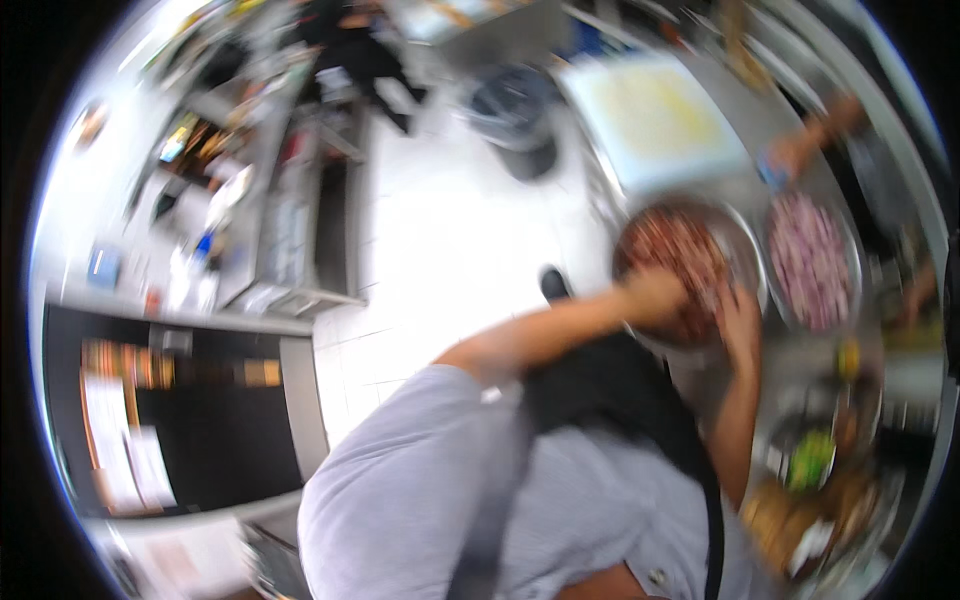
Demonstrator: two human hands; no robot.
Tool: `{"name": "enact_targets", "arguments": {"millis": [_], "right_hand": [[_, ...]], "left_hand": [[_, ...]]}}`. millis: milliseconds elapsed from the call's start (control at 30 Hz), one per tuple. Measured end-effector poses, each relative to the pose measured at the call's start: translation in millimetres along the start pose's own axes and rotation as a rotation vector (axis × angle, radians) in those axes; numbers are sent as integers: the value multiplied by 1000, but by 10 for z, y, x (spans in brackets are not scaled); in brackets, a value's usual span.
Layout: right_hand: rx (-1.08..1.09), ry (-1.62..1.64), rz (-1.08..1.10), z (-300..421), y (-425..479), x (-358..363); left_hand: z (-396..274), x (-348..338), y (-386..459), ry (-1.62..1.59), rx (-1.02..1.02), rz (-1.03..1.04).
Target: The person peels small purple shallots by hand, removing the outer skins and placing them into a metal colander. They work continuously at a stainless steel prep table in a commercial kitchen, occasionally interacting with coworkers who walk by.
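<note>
Both of my hands are at a round metal bowl [742, 232] of reddish, strip-cut food that looks like raw meat [671, 236]. My left hand [656, 295] presses into the strips near the bowl's near left side, its fingers mostly hidden and blurred. My right hand [739, 319] lies at the right side of the bowl with its fingertips against the food; whether it grips any is unclear. Beside this bowl, on the right, stands a second metal bowl [857, 259] filled with pale purple pieces that look like sliced red onion [808, 259].
A yellow-stained white cutting board [652, 120] lies beyond the bowls. Across the counter, a co-worker's hand [795, 154] holds something blue. Green food in a container [811, 459] and brown items [780, 517] sit at right. A grey bin [514, 112] stands on the floor; another person [367, 56] is farther back.
</note>
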State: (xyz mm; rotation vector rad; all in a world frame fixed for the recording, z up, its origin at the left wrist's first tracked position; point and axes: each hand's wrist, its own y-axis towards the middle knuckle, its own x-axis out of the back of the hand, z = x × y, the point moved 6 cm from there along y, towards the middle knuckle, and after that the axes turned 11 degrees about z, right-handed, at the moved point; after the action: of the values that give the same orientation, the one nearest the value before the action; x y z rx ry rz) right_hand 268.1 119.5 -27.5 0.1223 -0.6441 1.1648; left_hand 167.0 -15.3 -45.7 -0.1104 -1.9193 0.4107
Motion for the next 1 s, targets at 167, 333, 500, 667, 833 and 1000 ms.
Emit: {"name": "enact_targets", "arguments": {"millis": [167,333,500,667,833,1000], "right_hand": [[-31,468,149,35,-149,-222],[9,572,121,-10,-161,-201],[128,522,92,201,-268,-198],[474,211,-123,302,13,-356],[275,650,263,684,-63,-522],[255,657,259,688,-62,-530]], "left_hand": [[-61,-307,245,49,14,-71],[-3,236,-247,-350,-162,-402],[142,681,-570,-1176,-246,-507],[133,669,-685,-1449,-157,-526],[184,491,-803,-1555,-76,-556],[182,582,-819,-1584,-41,-584]]}}
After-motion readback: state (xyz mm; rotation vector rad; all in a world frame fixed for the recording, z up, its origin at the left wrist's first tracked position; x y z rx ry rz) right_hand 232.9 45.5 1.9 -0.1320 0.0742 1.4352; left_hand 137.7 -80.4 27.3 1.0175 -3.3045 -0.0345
